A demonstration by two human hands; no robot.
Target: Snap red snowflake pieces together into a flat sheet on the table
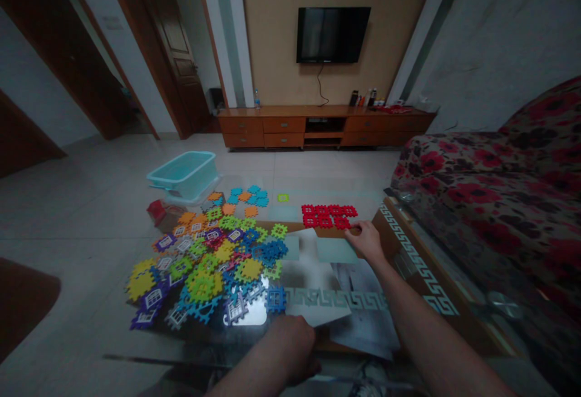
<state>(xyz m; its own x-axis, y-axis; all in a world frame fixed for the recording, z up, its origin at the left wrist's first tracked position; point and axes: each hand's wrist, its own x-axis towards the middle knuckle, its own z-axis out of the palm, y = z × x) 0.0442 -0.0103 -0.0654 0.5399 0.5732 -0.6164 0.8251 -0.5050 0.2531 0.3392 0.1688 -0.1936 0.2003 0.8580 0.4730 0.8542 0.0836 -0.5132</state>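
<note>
Red toothed tiles [325,221], square with window-like cutouts, lie in two rows just beyond the right hand [364,241], whose bent, slightly parted fingers [356,226] touch the end tile [341,223] (gripped or not, I cannot tell). Nearer, the left hand [295,342] makes a fist, any contents hidden; beyond it, bright jigsaw-edged pieces [222,258] heap on patterned glass [414,261].

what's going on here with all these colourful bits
A person is handling toothed plastic-looking pieces on a glass table. The right hand has its fingers at the end of the nearer of two rows of red pieces. The left hand is curled by the near edge. A mixed-colour heap spreads to the left.
</note>
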